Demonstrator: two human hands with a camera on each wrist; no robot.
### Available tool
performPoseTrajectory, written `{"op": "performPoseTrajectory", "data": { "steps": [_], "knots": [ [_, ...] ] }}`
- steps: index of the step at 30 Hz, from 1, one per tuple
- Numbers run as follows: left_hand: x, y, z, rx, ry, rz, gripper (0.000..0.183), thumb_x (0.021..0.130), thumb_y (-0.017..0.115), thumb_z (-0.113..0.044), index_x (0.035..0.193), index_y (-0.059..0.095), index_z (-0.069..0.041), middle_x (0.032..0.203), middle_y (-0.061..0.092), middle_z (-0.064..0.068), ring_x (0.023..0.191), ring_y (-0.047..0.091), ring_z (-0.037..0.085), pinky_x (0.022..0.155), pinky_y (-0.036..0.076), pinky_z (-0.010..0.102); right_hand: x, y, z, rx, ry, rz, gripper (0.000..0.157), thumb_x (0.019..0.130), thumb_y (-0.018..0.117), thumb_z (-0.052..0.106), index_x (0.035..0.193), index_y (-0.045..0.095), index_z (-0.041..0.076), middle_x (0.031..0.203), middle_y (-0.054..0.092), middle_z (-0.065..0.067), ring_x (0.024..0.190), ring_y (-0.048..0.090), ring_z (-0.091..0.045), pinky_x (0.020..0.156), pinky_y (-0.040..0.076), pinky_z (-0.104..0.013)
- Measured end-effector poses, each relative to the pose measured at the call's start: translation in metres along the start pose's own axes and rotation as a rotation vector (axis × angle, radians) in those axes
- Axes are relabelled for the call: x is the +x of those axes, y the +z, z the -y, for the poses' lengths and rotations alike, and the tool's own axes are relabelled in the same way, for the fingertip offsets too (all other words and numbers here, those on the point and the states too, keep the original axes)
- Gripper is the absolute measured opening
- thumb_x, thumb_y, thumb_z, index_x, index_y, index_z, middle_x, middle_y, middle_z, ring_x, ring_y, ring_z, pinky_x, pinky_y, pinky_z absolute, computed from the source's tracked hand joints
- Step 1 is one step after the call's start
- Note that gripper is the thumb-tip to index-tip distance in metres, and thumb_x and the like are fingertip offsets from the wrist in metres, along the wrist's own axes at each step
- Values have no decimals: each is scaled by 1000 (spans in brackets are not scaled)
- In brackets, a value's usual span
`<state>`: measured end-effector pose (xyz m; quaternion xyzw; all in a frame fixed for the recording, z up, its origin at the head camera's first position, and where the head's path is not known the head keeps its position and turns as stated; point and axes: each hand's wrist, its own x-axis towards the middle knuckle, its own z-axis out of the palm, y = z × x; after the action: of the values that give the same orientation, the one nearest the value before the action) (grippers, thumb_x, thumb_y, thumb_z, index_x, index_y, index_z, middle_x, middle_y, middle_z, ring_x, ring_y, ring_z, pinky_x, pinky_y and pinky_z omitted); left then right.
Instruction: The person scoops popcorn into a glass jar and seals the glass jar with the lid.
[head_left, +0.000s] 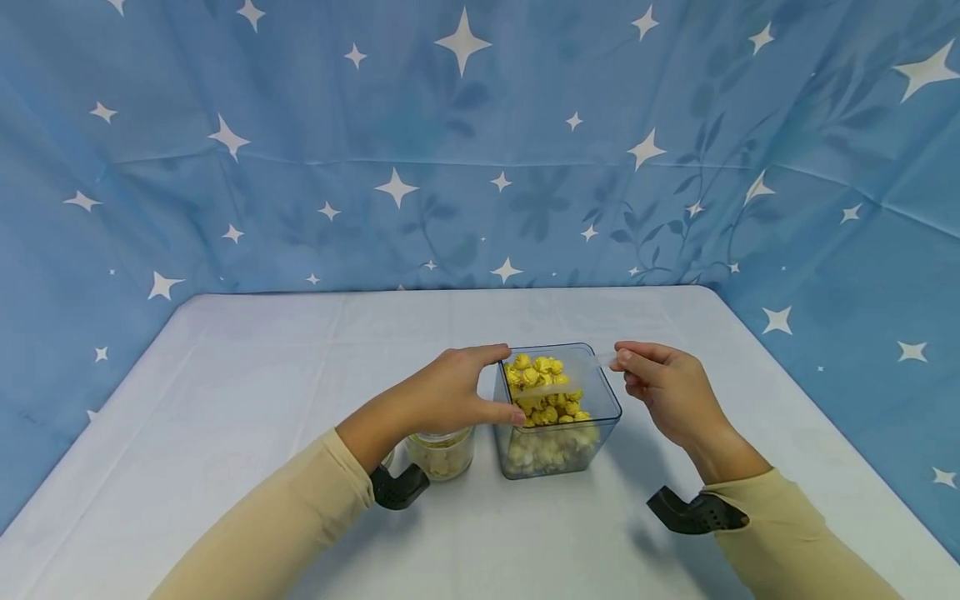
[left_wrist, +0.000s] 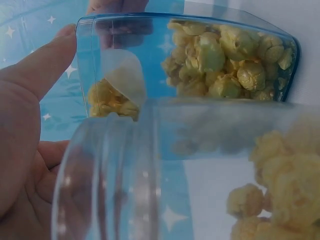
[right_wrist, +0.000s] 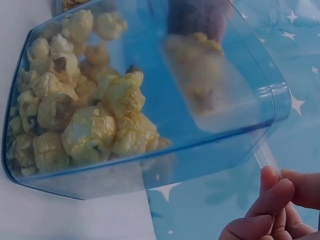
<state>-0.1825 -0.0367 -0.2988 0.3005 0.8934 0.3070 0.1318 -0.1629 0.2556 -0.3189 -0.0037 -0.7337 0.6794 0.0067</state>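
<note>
A clear bluish plastic box (head_left: 602, 398) of yellow popcorn (head_left: 531, 377) stands on the table. My left hand (head_left: 457, 385) grips its left side, thumb at the front corner and fingers at the back of the rim. On the right, my right hand (head_left: 663, 387) pinches the thin handle of a translucent scoop (right_wrist: 227, 97) between thumb and fingertips. The scoop's wide end is inside the box, with popcorn (right_wrist: 197, 75) in it. A glass jar (head_left: 441, 460) holding popcorn sits left of the box, partly hidden by my left hand and wrist.
Part of another jar (head_left: 388, 458) shows behind the left wrist. A white cloth covers the table (head_left: 315, 350). Behind it hangs a blue curtain (head_left: 300, 100) with white stars. Each wrist bears a black camera mount (head_left: 697, 512).
</note>
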Motion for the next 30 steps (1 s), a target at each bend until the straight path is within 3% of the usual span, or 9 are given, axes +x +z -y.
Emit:
{"op": "performPoseTrajectory", "data": {
  "steps": [5,14,23,30],
  "knots": [
    [0,0,0,-10,-9,2,91,84,79,-48,156,36,-12,155,41,3,142,38,21,112,37,44,1,-5,-2,105,27,16,15,103,56,11,103,71,14,88,68,4,77,52,-12,68,49,-20],
    [-1,0,-1,-14,-16,1,91,85,79,-48,156,35,-12,155,41,4,142,38,22,111,37,45,1,-8,-5,152,43,17,19,104,55,11,100,72,18,88,68,4,77,53,-11,68,49,-21],
    [0,0,-1,-17,-14,-2,92,84,79,-48,156,35,-12,156,41,4,142,38,21,112,37,44,1,-1,-3,111,34,-8,13,104,55,11,109,67,8,88,68,4,79,54,-11,67,49,-20],
    [0,0,-2,-24,-14,2,92,84,79,-48,156,35,-11,155,41,5,142,38,22,112,37,44,2,5,-3,-40,-38,-46,34,105,53,11,128,53,-14,90,66,7,81,55,-9,72,51,-19]
  ]
}}
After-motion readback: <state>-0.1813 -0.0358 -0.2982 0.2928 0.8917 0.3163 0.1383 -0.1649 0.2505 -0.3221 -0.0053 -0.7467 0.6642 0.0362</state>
